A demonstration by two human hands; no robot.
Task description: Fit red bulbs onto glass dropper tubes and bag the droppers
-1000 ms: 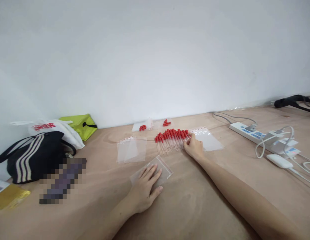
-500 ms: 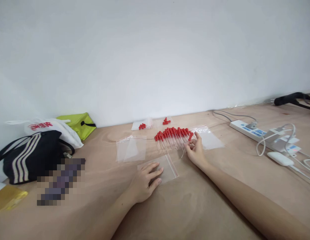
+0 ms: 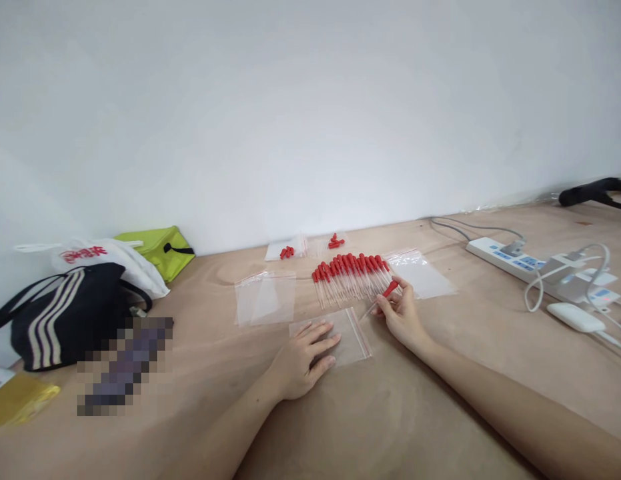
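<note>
My left hand (image 3: 307, 357) lies flat, fingers spread, on a clear zip bag (image 3: 354, 341). Pinched in the fingers of my right hand (image 3: 401, 312) is a dropper with a red rubber bulb (image 3: 390, 289). Its thin clear tube slants down and left, its tip close to the red-lined zip edge of that bag. Just behind my hands, several more red-bulbed droppers (image 3: 347, 267) lie side by side in a row, their clear tubes toward me. My right hand is at the right end of this row.
More clear zip bags lie left (image 3: 265, 300) and right (image 3: 423, 275) of the row. Small red bulbs (image 3: 287, 253) sit on bags by the wall. A power strip (image 3: 510, 260) with cables is at right. Left stand a black striped bag (image 3: 75, 313) and a green bag (image 3: 160, 250).
My right hand has drawn the dropper away from the row, toward me, and its tube now tilts toward the bag's zip edge. My left hand and the bag have shifted slightly right in view.
</note>
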